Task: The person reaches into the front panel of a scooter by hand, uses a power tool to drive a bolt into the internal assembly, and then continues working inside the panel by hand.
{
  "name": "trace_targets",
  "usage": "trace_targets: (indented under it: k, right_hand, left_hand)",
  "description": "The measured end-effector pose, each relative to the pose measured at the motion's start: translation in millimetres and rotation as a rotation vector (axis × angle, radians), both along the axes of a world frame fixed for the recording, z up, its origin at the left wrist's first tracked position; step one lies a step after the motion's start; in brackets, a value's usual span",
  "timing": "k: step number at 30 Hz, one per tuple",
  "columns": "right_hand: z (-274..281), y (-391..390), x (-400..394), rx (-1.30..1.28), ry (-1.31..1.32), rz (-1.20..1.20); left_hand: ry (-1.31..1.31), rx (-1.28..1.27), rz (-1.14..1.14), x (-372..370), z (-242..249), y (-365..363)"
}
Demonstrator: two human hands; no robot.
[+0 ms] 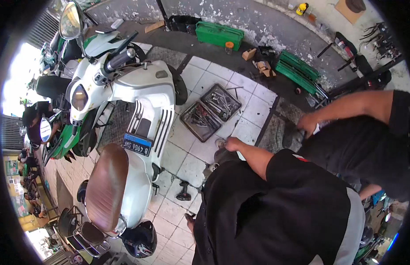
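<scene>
My right hand (233, 144) rests near my knee with its fingers curled; what they hold, if anything, is hidden. Just past it lies an open black tool case (182, 121), with several wrenches, sockets and other metal tools in its two halves. Low in the view, my left hand (190, 222) shows only in part beside my dark shirt. Its fingers close round a small dark thing that I cannot make out. On the tiles ahead of that hand lies a black, pistol-shaped power tool (183, 191). A white scooter (138, 185) with a brown seat (108, 185) stands to the left.
Another person's hand (307, 124) reaches down at the right. Green metal toolboxes (219, 35) stand along the wall. A T-shaped metal tool (235, 89) lies beside the case. A dark helmet (140, 240) is behind the scooter, and a green motorcycle (71, 140) stands farther left.
</scene>
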State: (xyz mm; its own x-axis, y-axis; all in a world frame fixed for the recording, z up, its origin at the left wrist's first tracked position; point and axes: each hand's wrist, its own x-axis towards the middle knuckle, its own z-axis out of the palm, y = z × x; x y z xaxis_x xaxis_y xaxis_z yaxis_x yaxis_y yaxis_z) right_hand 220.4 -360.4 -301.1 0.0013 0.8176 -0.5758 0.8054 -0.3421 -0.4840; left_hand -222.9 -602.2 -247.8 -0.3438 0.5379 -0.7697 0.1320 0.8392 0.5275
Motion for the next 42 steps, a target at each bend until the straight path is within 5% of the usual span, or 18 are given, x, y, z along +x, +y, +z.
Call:
trace_targets:
  k: [5, 6, 8, 14, 18, 22, 24, 28, 32, 34, 36, 38, 40, 42]
  right_hand:
    - [0.8, -34.0, 29.3, -0.465, -0.077, -0.073]
    - [5.8, -44.2, 33.8, -0.454, 0.003, -0.283]
    - [9.2, -45.5, 42.6, -0.422, -0.058, -0.331]
    - [22.1, -23.2, 55.8, -0.325, -0.081, -0.077]
    - [5.8, -19.0, 46.5, -0.206, -0.024, -0.147]
    - [10.0, -28.5, 33.8, -0.272, 0.19, -0.385]
    - [20.2, -34.1, 28.2, -0.352, 0.197, -0.43]
    - [-66.3, -51.4, 60.6, -0.022, -0.226, 0.735]
    - [-73.4, -36.9, 59.7, -0.201, -0.324, 0.808]
    - [-89.2, -25.2, 56.0, -0.089, -0.372, 0.907]
    - [-84.3, -5.0, 38.1, -0.146, -0.403, 1.013]
    - [-62.0, 12.4, 12.3, -0.018, -0.288, 0.832]
    - [-47.9, 24.7, -13.4, -0.256, 0.061, 0.039]
    - [-49.1, 23.3, -24.0, -0.113, 0.072, 0.166]
  left_hand:
    - [-0.017, -0.012, -0.021, 7.9, -46.2, -9.1]
    - [-0.02, -0.015, -0.025, 8.5, -51.0, -9.9]
    - [-0.021, -0.018, -0.039, 8.9, -59.1, -10.0]
    - [0.009, 0.038, -0.037, 2.0, -85.0, -20.7]
    - [0.072, 0.219, 0.116, -29.8, -134.9, -30.5]
    - [-0.162, 0.112, 0.193, 20.2, 32.5, 54.6]
    - [-0.212, 0.16, 0.197, 15.3, 20.3, 61.4]
    - [-0.132, 0.203, 0.168, 29.7, 18.3, 77.3]
    - [-0.18, 0.117, 0.165, 41.1, 21.3, 86.1]
    - [-0.069, 0.27, 0.005, 32.9, -1.1, 76.1]
    - [-0.112, -0.183, 0.186, 25.9, 5.5, 80.6]
    - [-0.07, -0.231, 0.221, 5.5, -16.6, 67.5]
    - [0.437, 0.26, -0.284, -12.9, -29.4, 51.6]
    - [0.314, 0.205, -0.106, -57.3, -76.8, 31.1]
